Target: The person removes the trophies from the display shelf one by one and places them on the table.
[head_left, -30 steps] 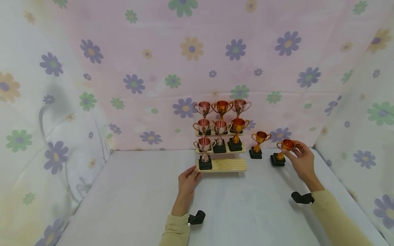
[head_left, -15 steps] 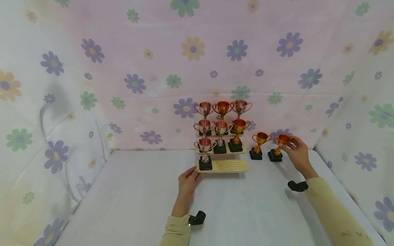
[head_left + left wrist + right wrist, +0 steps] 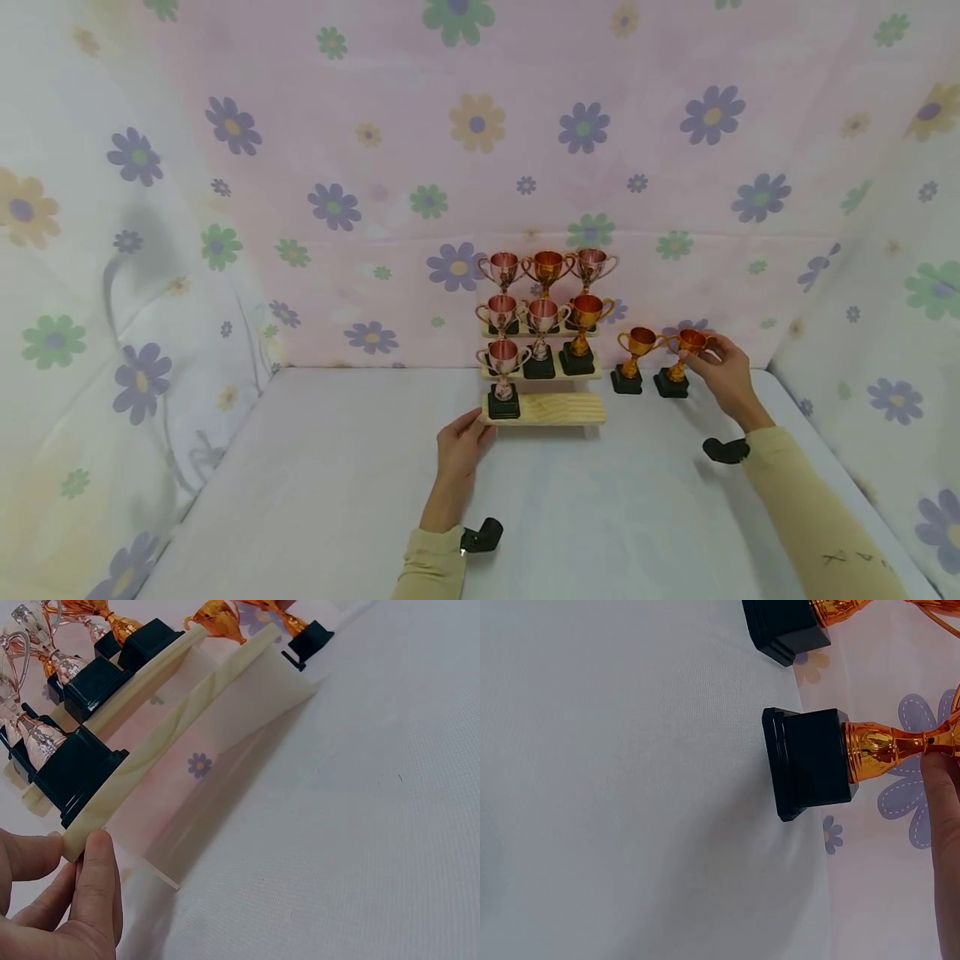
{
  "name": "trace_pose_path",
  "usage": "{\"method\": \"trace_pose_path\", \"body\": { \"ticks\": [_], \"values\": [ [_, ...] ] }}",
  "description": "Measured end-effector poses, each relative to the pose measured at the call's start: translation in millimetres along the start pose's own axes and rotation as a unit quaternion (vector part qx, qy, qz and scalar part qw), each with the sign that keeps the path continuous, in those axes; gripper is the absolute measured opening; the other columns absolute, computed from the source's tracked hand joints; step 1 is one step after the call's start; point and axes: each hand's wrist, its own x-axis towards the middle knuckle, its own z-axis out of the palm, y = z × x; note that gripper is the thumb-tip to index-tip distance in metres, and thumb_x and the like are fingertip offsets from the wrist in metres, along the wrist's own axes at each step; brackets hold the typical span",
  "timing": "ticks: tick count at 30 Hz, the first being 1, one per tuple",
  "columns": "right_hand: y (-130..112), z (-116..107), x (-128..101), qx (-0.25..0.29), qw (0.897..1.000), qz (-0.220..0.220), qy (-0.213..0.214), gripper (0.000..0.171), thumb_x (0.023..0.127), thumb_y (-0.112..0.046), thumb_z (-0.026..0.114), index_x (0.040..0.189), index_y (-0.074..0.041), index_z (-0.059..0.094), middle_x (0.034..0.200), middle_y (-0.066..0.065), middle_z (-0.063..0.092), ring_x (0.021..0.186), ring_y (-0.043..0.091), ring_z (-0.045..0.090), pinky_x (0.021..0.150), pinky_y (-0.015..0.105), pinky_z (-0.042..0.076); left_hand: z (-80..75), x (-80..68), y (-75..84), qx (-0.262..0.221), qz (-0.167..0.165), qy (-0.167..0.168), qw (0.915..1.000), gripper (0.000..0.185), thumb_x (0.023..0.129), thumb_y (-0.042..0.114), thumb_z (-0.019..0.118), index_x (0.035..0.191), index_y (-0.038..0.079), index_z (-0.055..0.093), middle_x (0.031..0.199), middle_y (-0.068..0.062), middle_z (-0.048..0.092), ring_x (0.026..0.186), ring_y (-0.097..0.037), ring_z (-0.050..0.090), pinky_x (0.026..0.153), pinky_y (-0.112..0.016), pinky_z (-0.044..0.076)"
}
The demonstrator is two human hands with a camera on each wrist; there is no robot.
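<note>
My right hand point(image 3: 726, 379) holds a small gold trophy cup point(image 3: 672, 387) by its upper part, from the right. In the right wrist view a finger point(image 3: 943, 802) lies against the gold stem above the black base point(image 3: 810, 761). A second gold trophy point(image 3: 628, 375) stands just left of it on the table. My left hand point(image 3: 457, 454) pinches the left end of the lowest board of a three-step wooden display stand point(image 3: 564, 408), thumb and fingers on either side in the left wrist view. One rose-coloured trophy point(image 3: 504, 403) stands at that board's left end.
Behind it, the middle and top steps carry more trophies, rose ones such as the middle one point(image 3: 539, 362) and gold ones such as the right one point(image 3: 578, 358). A white cloth covers the table point(image 3: 337, 500). Flower-patterned fabric point(image 3: 390, 167) hangs behind and at both sides.
My right hand has shifted left with the gold trophy, bringing it nearer the other gold one. The left hand keeps its grip on the board's end.
</note>
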Motion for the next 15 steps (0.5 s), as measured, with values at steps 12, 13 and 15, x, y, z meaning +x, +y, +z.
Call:
{"method": "trace_pose_path", "body": {
  "ticks": [12,13,15],
  "values": [
    [0.9,6.2,-6.8,-0.027,0.998,0.06,-0.022,0.072,0.101,-0.022,0.065,0.156,0.004,0.027,0.154,0.026,0.042,0.125,0.02,0.056,0.091,0.008,0.05,0.6,-4.1,3.4,0.0,-0.005,-0.006,1.0,0.035,0.104,0.003,0.054,0.135,-0.013,0.054,0.134,-0.03,0.057,0.106,-0.02,0.066,0.098,-0.035,0.057],
    [1.7,7.4,-8.5,-0.036,0.997,0.067,-0.029,0.073,0.102,-0.02,0.065,0.157,0.004,0.023,0.156,0.028,0.038,0.131,0.027,0.053,0.096,0.013,0.05,0.5,-3.7,3.1,-0.001,-0.007,-0.004,1.0,0.035,0.104,0.003,0.054,0.135,-0.013,0.054,0.134,-0.03,0.057,0.106,-0.021,0.066,0.098,-0.035,0.057],
    [2.8,9.8,-13.3,-0.047,0.995,0.083,-0.039,0.077,0.101,-0.014,0.064,0.159,0.005,0.016,0.159,0.03,0.033,0.141,0.039,0.043,0.107,0.026,0.048,0.5,-2.5,2.8,-0.001,-0.008,-0.002,1.0,0.035,0.104,0.003,0.054,0.135,-0.013,0.054,0.134,-0.03,0.057,0.107,-0.022,0.066,0.099,-0.035,0.057]
  ]
}}
